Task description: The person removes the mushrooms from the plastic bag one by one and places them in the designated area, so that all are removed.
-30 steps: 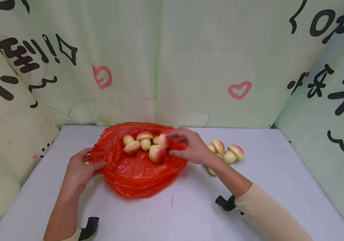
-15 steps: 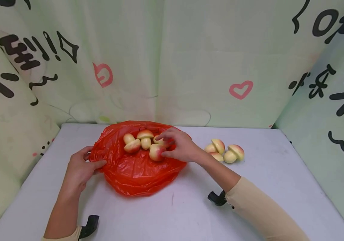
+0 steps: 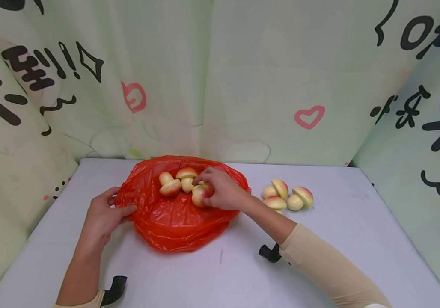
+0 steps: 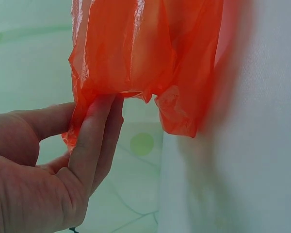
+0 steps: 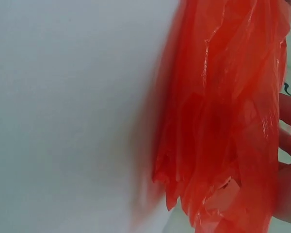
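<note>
A red plastic bag [image 3: 181, 222] lies spread on the table, its mouth facing up. Inside it sit several mushrooms [image 3: 170, 187] with pale yellow stems and reddish caps. My left hand [image 3: 100, 216] pinches the bag's left rim between thumb and fingers; the left wrist view shows the film [image 4: 131, 48] caught there. Over the bag's right side, my right hand [image 3: 224, 188] reaches in. Its fingers curl round a mushroom [image 3: 200, 195] at the right of the group, and partly hide the mushrooms there. In the right wrist view the film covers most of that hand.
More mushrooms [image 3: 298, 199] lie grouped on the white table [image 3: 220, 273] to the right of the bag, beyond my right forearm. A pale green printed curtain [image 3: 251, 85] stands at the back and both sides.
My right hand has moved left and deeper into the bag, over the mushrooms at its right. My left hand stays on the rim. More of the mushrooms outside show past the arm.
</note>
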`<state>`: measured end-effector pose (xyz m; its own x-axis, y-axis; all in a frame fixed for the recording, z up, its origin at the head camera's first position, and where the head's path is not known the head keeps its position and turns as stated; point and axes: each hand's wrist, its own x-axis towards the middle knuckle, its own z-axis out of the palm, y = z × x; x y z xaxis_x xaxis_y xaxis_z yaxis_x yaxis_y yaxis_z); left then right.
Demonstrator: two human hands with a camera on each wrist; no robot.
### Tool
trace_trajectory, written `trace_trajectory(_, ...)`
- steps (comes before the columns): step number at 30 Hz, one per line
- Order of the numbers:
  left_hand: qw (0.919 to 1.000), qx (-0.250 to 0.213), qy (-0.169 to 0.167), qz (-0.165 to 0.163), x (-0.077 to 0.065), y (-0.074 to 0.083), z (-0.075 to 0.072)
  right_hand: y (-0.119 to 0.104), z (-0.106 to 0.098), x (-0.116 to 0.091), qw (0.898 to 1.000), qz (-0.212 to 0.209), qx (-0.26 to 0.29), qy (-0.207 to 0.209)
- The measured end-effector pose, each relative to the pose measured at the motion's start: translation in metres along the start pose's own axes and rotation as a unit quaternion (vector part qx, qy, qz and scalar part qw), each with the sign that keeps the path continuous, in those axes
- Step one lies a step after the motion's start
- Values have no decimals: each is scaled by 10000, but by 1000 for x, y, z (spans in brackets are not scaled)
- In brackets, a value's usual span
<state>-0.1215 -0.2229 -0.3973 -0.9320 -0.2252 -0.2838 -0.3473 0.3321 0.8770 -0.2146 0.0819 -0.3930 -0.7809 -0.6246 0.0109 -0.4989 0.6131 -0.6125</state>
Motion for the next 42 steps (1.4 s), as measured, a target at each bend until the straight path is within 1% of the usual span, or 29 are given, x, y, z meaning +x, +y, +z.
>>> trace_trajectory(4, 10000, -33, -13, 10, 0, 0, 0, 1, 6, 2, 9998, -46, -164, -83)
trace_trajectory(11, 10000, -64, -10, 41, 0, 0, 0, 1, 13, 3, 9994, -111, -296, -166)
trace_trajectory(17, 10000, -74, -17, 47, 1, -1, 1, 1, 19, 5, 9977, -115, -613, -279)
trace_trajectory(26, 10000, -47, -5, 25, 1, -2, 1, 0, 26, 5, 9938, -291, -1063, -171)
trace_trajectory(30, 10000, -32, -12, 5, 1, -2, 1, 1, 26, 5, 9942, -309, -1017, -167)
trace_trajectory(37, 10000, 16, 8, 21, 0, -1, 2, 0, 24, 1, 9970, -302, -689, -198)
trace_trajectory(42, 10000, 60, 4, 2, 0, 0, 2, 0, 24, -1, 9975, -283, -609, -200)
